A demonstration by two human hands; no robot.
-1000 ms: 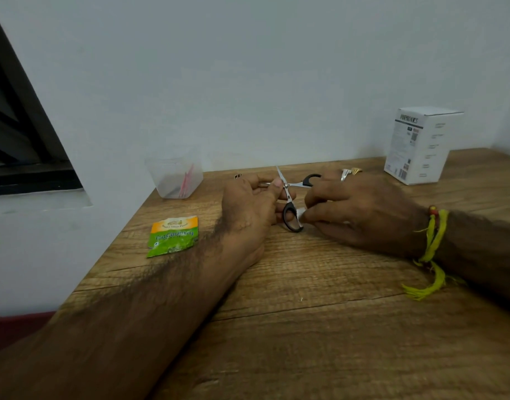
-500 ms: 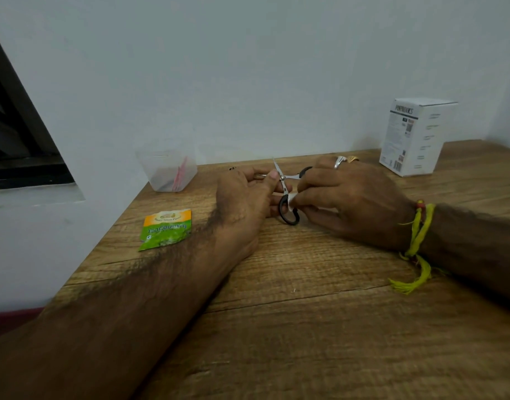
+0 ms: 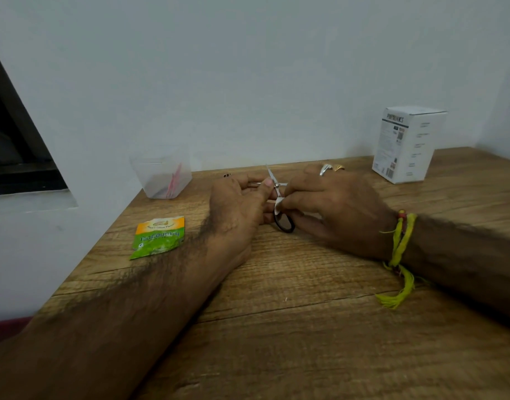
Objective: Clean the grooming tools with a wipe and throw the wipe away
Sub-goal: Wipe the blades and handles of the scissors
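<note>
Wooden table (image 3: 305,327) holds everything; small scissors (image 3: 277,194) sit mid-table, held open by the left hand (image 3: 236,209); the right hand (image 3: 334,209) pinches a white wipe (image 3: 278,204) on them; a green packet (image 3: 158,236) lies nearby.

head view | faces forward-down | near table (image 3: 305,327) | single camera

Both forearms rest low — left hand (image 3: 238,204) and right hand (image 3: 333,206) meet, fingers curled, pinching.
</note>
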